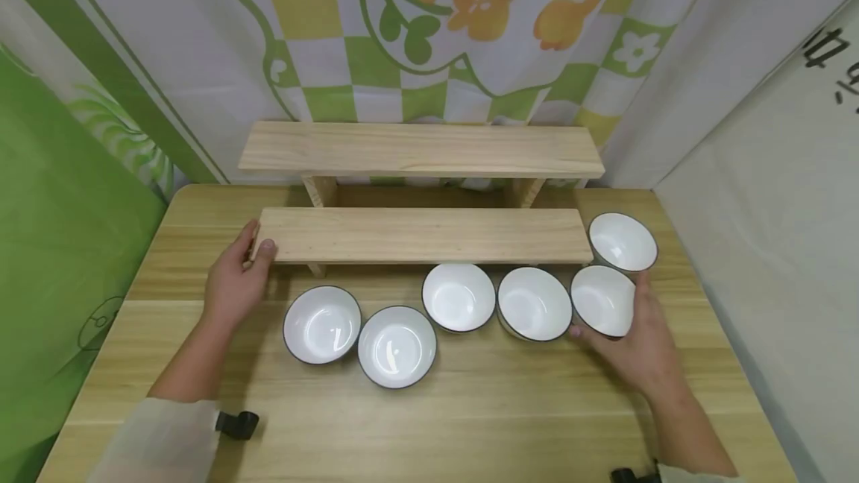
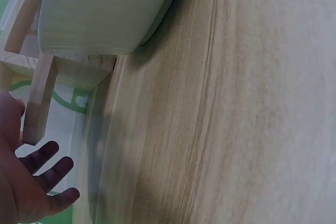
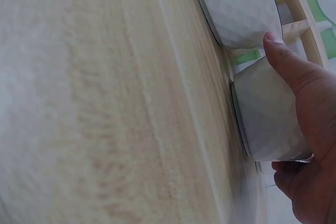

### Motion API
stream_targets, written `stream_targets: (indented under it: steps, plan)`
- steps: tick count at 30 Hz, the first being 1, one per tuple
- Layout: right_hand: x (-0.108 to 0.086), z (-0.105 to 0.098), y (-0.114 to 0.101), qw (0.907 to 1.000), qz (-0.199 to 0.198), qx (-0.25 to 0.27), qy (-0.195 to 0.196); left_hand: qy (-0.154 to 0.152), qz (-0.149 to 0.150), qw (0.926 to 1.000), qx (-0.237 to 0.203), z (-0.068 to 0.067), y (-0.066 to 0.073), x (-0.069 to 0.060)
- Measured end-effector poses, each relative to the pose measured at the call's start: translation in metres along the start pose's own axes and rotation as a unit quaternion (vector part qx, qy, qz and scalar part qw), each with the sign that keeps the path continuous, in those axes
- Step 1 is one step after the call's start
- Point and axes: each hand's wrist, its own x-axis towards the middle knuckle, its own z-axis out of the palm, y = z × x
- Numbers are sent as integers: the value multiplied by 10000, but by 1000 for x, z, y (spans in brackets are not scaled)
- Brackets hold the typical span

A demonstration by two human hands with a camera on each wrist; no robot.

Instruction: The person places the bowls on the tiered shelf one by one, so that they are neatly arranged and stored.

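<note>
My right hand (image 1: pixel 640 345) grips a white bowl (image 1: pixel 602 300) with a dark rim, right of the lower wooden shelf. Its thumb lies along the near left side and its fingers along the right; in the right wrist view the bowl's faceted wall (image 3: pixel 270 114) shows between them. My left hand (image 1: pixel 238 274) touches the left end of the lower shelf (image 1: pixel 423 235), thumb at the front corner. The left wrist view shows its other fingers (image 2: pixel 55 174) spread loosely below the board. Another bowl (image 1: pixel 535 304) stands just left of the gripped one.
Along the shelf's front stand more white bowls, among them one at the middle (image 1: pixel 459 297) and two at left (image 1: pixel 322 324) (image 1: pixel 397 346). Another bowl (image 1: pixel 622 242) sits behind the gripped one. Behind rises the upper shelf (image 1: pixel 423 149), backed by a patterned curtain (image 1: pixel 309 6). A white wall (image 1: pixel 772 192) borders the table's right.
</note>
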Motion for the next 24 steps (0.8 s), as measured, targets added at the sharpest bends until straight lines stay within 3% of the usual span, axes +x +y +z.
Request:
stream_targets:
  steps: [5, 16, 24]
  plan:
    - [-2, 2, 0, 9999, 79, 24, 74, 34, -200, 9994, -272, 2, -3, 2]
    - [-6, 2, 0, 9956, 900, -174, -168, 321, -547, 9955, -699, 13, -7, 4]
    - [-7, 2, -1, 9957, 924, -63, -41, 495, -703, 9914, -988, 18, -7, 1]
